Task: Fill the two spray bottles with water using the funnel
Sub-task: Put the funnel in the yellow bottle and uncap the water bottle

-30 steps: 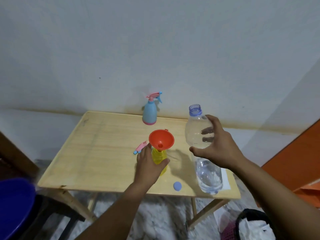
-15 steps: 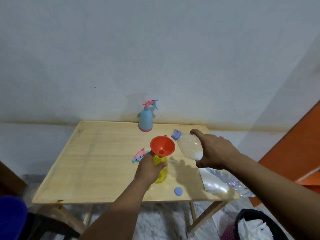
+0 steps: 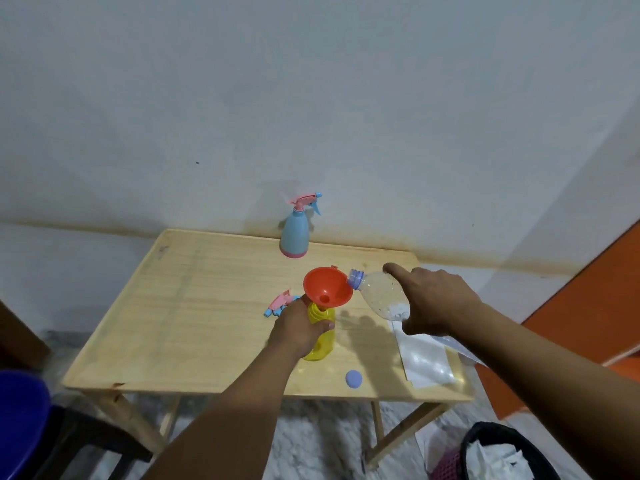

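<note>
Your left hand [image 3: 298, 327] wraps the light yellow bottle [image 3: 322, 341] mid-bench under the funnel [image 3: 327, 288], while your right hand [image 3: 433, 303] clasps the thin, crushable water bottle [image 3: 379, 296] at 3 o'clock: grip gently near its shoulder.

Clear water bottle [image 3: 379, 295], upright in the right hand [image 3: 434, 301] a second ago, now lies tipped over toward the left, base raised behind the hand. Its blue-ringed mouth, half a second ago just short of the orange funnel [image 3: 327, 288], now touches the funnel's right rim. The index finger now sticks out straight along the bottle's top instead of curling round it.
</note>
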